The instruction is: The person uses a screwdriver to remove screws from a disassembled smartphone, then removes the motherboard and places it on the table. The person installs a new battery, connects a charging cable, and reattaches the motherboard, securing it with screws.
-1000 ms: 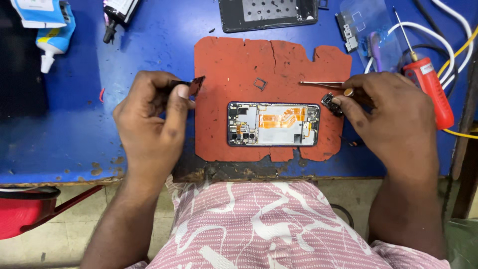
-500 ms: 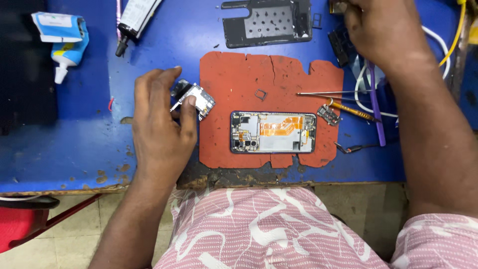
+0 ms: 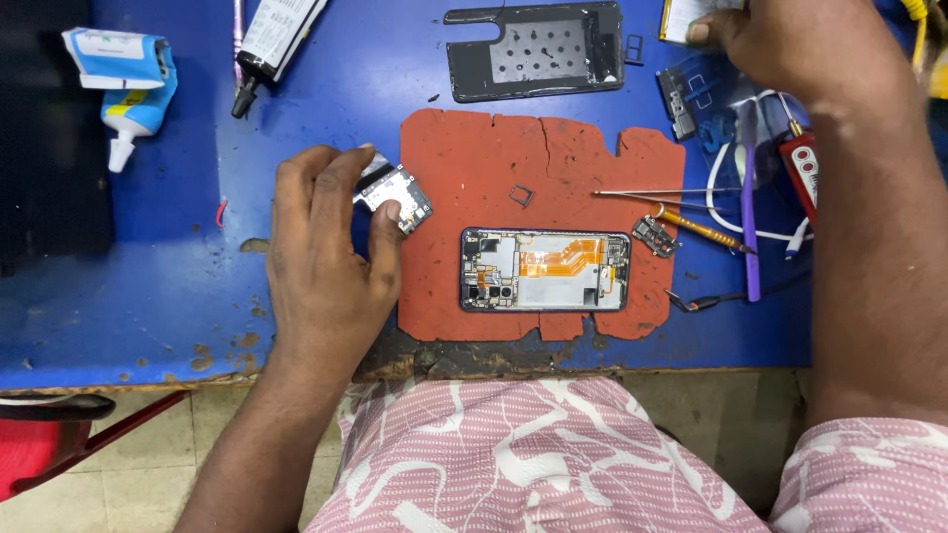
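Blue-and-white glue tube (image 3: 128, 84) far left, black labelled tube (image 3: 276, 39) top centre

Matt red rubber mat (image 3: 464, 158); worn blue-painted table (image 3: 178, 286); metal tweezers (image 3: 652, 194).

A phone repair workshop: an opened phone (image 3: 544, 269) on a red mat (image 3: 533, 158), tweezers (image 3: 662, 194), glue tubes (image 3: 275, 44) on a worn blue bench (image 3: 148, 296)

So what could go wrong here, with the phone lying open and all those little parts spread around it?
The left hand pinches a small circuit board right at the edge of the red mat; it could slip or get flexed. The opened phone lies exposed, so its orange ribbon cable could be snagged. The right hand reaches over tweezers and a small loose metal part; the forearm might sweep them off the mat.
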